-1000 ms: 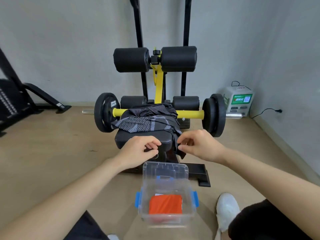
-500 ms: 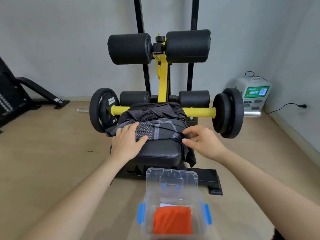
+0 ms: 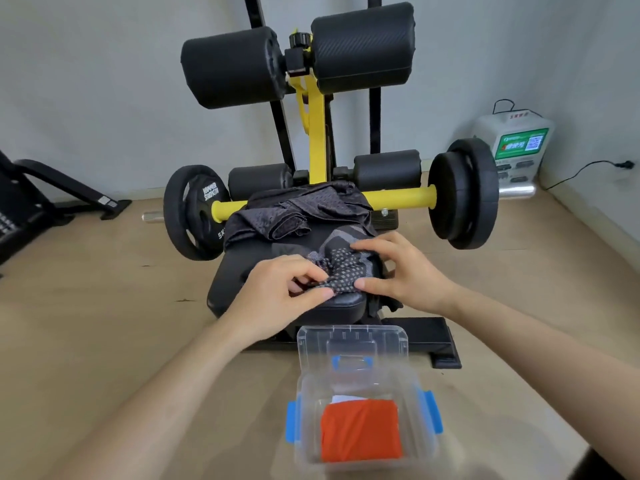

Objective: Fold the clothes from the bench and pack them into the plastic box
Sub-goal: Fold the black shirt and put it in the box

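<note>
Black garment with grey dotted pattern: bunched on the front half of the bench seat, between the two hands; near edge raised off the pad.
Left hand: fingers curled, thumb and fingertips pinching the near-left edge of the dotted fabric.
Right hand: fingers stretched out on top of the dotted fabric, thumb laid along its near edge. It presses rather than clutches, as far as the view shows.
Dark mesh garment: crumpled heap at the far end of the seat, just behind the dotted one and touching it. Dark cloth also hangs down the seat's right side; which garment it belongs to is unclear.
Bench: black padded seat on a black frame, bare pad showing at left and at the front lip.
Clear plastic box with blue latches: on the floor just in front of the bench, nearest the camera, top open.
Folded orange cloth: lies flat inside the box.
Clear lid: stands upright between box and bench base.
Yellow bar with black weight plates: crosswise behind the seat, plates at each end.
Black foam rollers: a large pair high on the yellow upright, a smaller pair lower down.
White unit with green screen: far right, against the wall.
Light wood floor: under everything.
</note>
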The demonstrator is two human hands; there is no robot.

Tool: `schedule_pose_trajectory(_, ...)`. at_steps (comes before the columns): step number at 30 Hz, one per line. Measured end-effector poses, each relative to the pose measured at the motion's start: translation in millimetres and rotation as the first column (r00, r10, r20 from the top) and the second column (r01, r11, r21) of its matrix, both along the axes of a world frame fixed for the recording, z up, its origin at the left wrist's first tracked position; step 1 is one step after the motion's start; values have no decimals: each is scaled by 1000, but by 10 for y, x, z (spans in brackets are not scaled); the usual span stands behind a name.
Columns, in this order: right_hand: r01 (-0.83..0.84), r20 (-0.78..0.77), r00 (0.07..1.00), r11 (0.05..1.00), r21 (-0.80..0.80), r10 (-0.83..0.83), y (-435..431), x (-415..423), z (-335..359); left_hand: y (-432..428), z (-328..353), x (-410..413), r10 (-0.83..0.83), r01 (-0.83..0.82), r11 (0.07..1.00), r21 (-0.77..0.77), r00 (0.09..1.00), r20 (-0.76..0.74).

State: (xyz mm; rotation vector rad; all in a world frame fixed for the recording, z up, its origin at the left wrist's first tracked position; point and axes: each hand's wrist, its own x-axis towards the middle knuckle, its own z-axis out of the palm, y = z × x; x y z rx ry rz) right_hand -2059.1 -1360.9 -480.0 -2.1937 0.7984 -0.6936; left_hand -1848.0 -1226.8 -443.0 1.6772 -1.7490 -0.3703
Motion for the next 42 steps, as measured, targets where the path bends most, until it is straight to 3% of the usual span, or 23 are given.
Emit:
schedule_pose_trajectory(3, 71, -2, 997, 996, -45, -71, 9, -49, -41, -3, 45, 121, 146, -135, 981, -137, 987, 71)
schedule_pose_trajectory(5, 92, -27, 995, 993, -73, -94, 33, -88, -70, -21, 65, 255, 298, -293, 955, -55, 933, 201)
schedule_pose_trajectory(7, 93, -58, 994, 992, -90, -98, 92, -140, -72, -20, 56, 334, 328, -370, 924, 97, 897, 296)
schedule_pose_trajectory(11, 63, -143, 987, 996, -62, -72, 173, -240, -18, -46, 43, 333, 263, -269, 958, 101, 962, 67)
schedule_pose_trajectory(14, -23, -349, 936, 999, 29, 32, 213, -357, 80, -76, 86, 255, 219, -214, 975, 62, 970, -102)
schedule_pose_trajectory(16, -59, -392, 916, 996, 60, 78, 249, -436, 146, -60, 134, 158, 156, -154, 988, 27, 969, -191)
schedule_pose_trajectory(19, 60, -123, 991, 994, 89, -49, 332, -440, 254, -17, 232, -61, 26, -36, 998, -42, 975, -219)
schedule_pose_trajectory(23, -109, 115, 990, 973, 201, 87, 522, -270, 347, 23, 263, -305, -70, 49, 992, -114, 980, -188)
schedule_pose_trajectory(27, -77, 176, 984, 977, 198, 42, 583, -249, 356, 71, 287, -297, -72, 50, 989, -140, 984, -161)
schedule_pose_trajectory(31, 41, 214, 974, 984, 176, -79, 522, -351, 413, 133, 266, -203, -75, 75, 997, -6, 983, -170)
schedule_pose_trajectory(36, 90, 216, 968, 982, 168, -126, 506, -356, 420, 161, 233, -257, -60, 62, 998, 9, 986, -159)
schedule_pose_trajectory(42, 215, 344, 896, 952, 216, -281, 388, -500, 595, 217, 250, -160, -43, 59, 976, 210, 996, -79)
